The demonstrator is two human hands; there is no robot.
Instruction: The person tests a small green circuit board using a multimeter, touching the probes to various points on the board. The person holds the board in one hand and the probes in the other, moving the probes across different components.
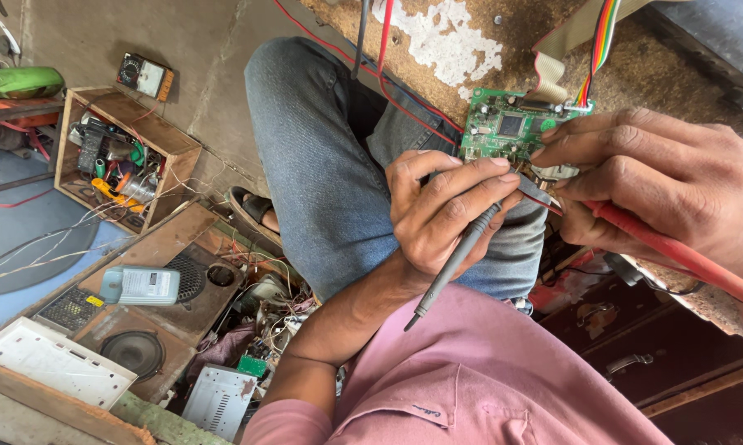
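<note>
Floorside wooden crate (174, 144) holds tools — hands (446, 210) grip grey probe (458, 255), red probe (676, 251).

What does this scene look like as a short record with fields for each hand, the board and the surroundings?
Left hand: holds a grey probe, its tip at the circuit board
Right hand: holds a red probe, also at the board
Circuit board: green, on a worn worktop, with a rainbow ribbon cable attached
Floor side: wooden box of tools, speaker, a meter
</note>
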